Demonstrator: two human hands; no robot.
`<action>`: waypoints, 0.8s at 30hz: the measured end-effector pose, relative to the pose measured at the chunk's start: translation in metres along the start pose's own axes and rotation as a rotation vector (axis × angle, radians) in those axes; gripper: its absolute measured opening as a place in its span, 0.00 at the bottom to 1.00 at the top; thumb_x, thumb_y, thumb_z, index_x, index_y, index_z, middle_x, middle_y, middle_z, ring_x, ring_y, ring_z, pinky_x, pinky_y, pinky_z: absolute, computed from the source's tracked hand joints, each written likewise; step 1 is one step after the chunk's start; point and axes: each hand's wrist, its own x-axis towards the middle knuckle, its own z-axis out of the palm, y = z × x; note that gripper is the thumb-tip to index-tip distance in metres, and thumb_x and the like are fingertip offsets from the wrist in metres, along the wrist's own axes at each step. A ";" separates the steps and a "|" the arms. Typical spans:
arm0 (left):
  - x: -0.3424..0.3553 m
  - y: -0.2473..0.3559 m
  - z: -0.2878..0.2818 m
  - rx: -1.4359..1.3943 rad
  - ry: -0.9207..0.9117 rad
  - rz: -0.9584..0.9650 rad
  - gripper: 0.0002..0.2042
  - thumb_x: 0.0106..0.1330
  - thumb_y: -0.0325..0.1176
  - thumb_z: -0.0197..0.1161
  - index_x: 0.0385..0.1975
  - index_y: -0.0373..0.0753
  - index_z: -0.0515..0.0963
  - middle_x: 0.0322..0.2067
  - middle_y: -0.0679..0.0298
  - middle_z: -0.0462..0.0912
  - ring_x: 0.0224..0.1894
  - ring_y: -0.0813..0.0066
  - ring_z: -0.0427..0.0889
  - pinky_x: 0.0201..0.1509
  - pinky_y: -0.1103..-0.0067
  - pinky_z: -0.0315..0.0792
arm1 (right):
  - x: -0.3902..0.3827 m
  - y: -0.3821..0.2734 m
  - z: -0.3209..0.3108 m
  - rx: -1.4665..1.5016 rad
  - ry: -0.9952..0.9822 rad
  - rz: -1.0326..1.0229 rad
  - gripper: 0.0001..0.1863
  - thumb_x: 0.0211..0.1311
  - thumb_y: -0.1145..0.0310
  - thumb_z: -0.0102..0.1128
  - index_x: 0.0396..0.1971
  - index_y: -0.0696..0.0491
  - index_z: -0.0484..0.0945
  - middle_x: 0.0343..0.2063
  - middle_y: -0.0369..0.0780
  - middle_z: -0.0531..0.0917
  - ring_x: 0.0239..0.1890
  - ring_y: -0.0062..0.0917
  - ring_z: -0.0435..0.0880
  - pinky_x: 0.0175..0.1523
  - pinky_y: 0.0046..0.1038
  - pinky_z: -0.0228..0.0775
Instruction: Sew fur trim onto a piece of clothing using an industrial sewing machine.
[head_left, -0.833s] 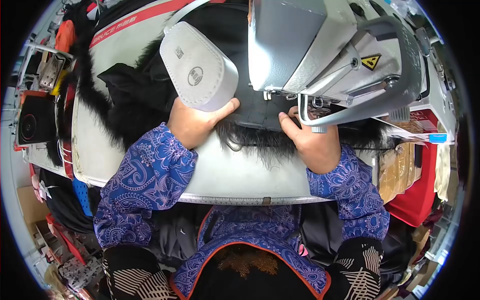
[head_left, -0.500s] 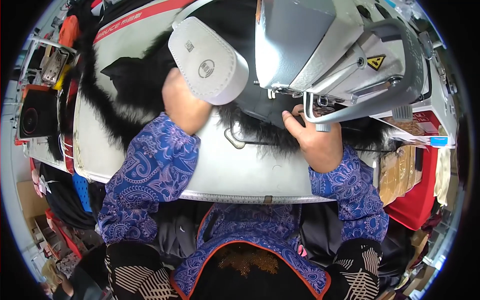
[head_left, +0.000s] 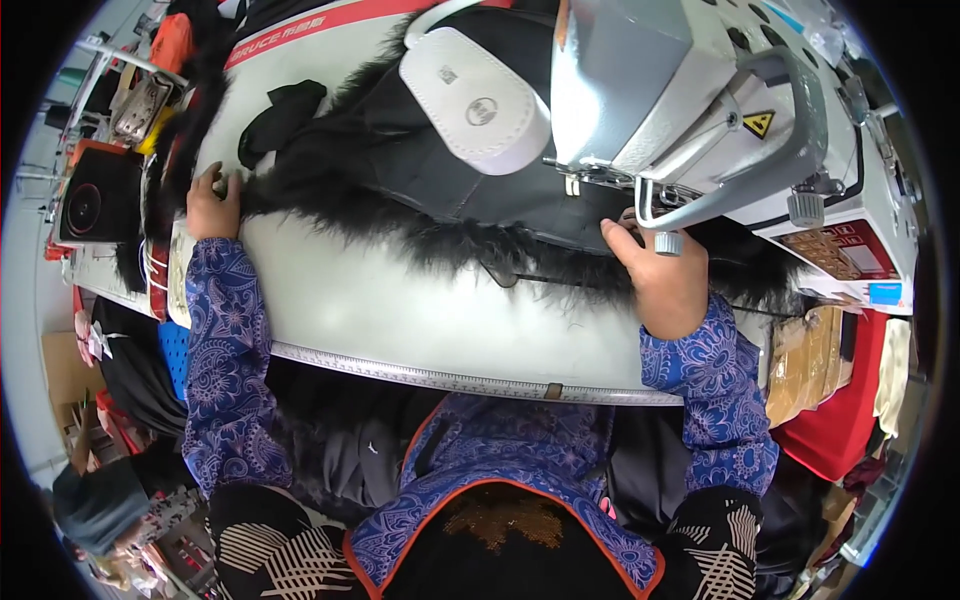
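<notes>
Far left of the sewing machine [head_left: 700, 110], beyond the tabletop's [head_left: 400, 300] edge: a dark box with a round red-ringed face [head_left: 95, 205], cluttered shelves above it.

Left hand [head_left: 213, 205] out at the far left end of the black fur trim [head_left: 430, 240], well apart from the sewing machine. Fingers [head_left: 208, 178] bent down onto the fur, pressing or pinching its end against the tabletop; whether truly clenched around it, cannot tell. Blue patterned sleeve [head_left: 225, 340] running back from that hand toward the lower edge.

Just right of that hand, a small loose piece of black cloth [head_left: 280, 115] lying apart on the tabletop. Then the black garment [head_left: 450, 180] itself, spread flat leftward from under the sewing machine, its fur trim stretched as a long shaggy band along the near side, reaching from the left hand all the way beneath the machine head. Pale bare tabletop in front of the trim, a measuring strip [head_left: 450, 380] along its near edge.

White rounded cover [head_left: 475, 100] on the left end of the sewing machine, over the dark fabric. Grey machine body to its right, yellow warning triangle [head_left: 757, 123] on its side.

Right hand [head_left: 660, 275] directly below the needle area, laid flat, palm down, fingers [head_left: 620, 235] extended onto the fabric and fur beside the presser foot; pressing, not gripping. Red cloth [head_left: 840, 420] hanging lower right of the machine.
</notes>
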 end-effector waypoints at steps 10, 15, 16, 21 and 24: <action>0.019 -0.015 0.002 -0.469 -0.286 0.365 0.16 0.53 0.23 0.69 0.43 0.39 0.81 0.44 0.60 0.82 0.47 0.68 0.81 0.52 0.78 0.72 | 0.001 -0.001 -0.004 0.104 0.028 0.035 0.16 0.48 0.82 0.61 0.40 0.54 0.83 0.32 0.44 0.80 0.33 0.36 0.82 0.38 0.30 0.76; 0.087 0.023 0.042 -0.156 -0.177 0.291 0.12 0.55 0.35 0.70 0.39 0.42 0.84 0.33 0.59 0.86 0.37 0.67 0.85 0.44 0.77 0.76 | 0.003 -0.005 -0.005 0.087 0.014 0.014 0.16 0.48 0.81 0.61 0.39 0.53 0.83 0.31 0.43 0.79 0.32 0.36 0.82 0.36 0.31 0.75; 0.102 0.030 0.047 -0.160 -0.174 0.293 0.12 0.55 0.35 0.70 0.39 0.42 0.84 0.33 0.59 0.86 0.37 0.67 0.85 0.44 0.77 0.76 | 0.002 -0.004 -0.003 0.082 0.016 0.015 0.16 0.48 0.81 0.61 0.39 0.53 0.83 0.31 0.43 0.79 0.32 0.36 0.82 0.36 0.31 0.75; 0.175 0.052 0.037 -0.512 -0.780 -0.090 0.15 0.59 0.40 0.71 0.43 0.42 0.85 0.35 0.69 0.87 0.34 0.84 0.81 0.36 0.83 0.73 | -0.001 -0.002 0.002 0.110 0.016 0.076 0.15 0.48 0.80 0.62 0.38 0.52 0.83 0.31 0.42 0.80 0.33 0.36 0.82 0.36 0.32 0.75; 0.213 0.046 0.033 -0.556 -0.694 -0.088 0.14 0.63 0.40 0.67 0.44 0.40 0.84 0.33 0.70 0.85 0.32 0.85 0.78 0.37 0.85 0.71 | -0.002 -0.005 0.000 0.130 0.014 0.130 0.14 0.48 0.80 0.62 0.37 0.52 0.83 0.31 0.42 0.80 0.33 0.35 0.82 0.37 0.31 0.76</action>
